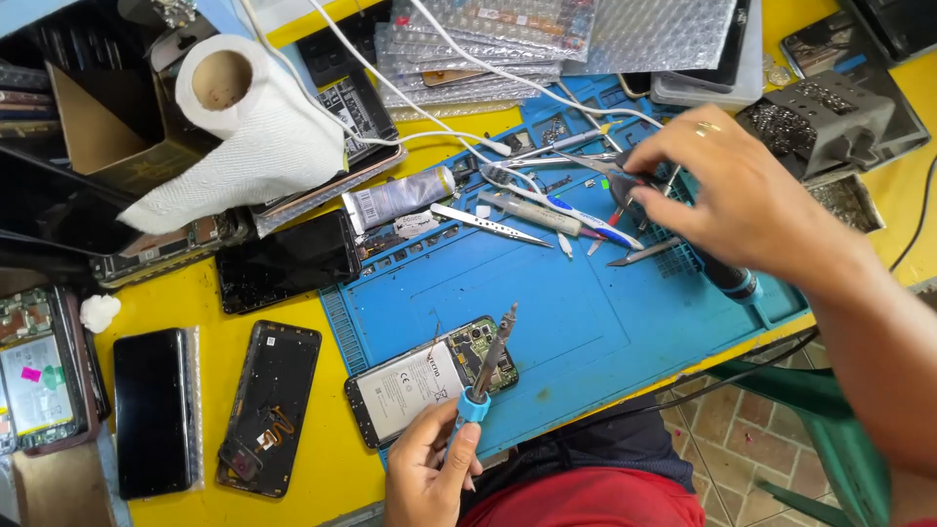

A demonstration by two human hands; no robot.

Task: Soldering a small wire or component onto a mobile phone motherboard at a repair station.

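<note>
Nearest, a soldering iron (485, 376) is pinched by the left hand (427, 468) over an opened phone (429, 379); tools on the blue mat (576, 312) are fingered by the curled right hand (737, 200).

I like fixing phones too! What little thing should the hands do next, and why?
Probably lower the soldering iron a little, onto the board of the opened phone. The left hand holds the iron by its blue handle with the tip poised just over that board. The right hand is away among the tools on the blue mat, seemingly picking one up.
</note>
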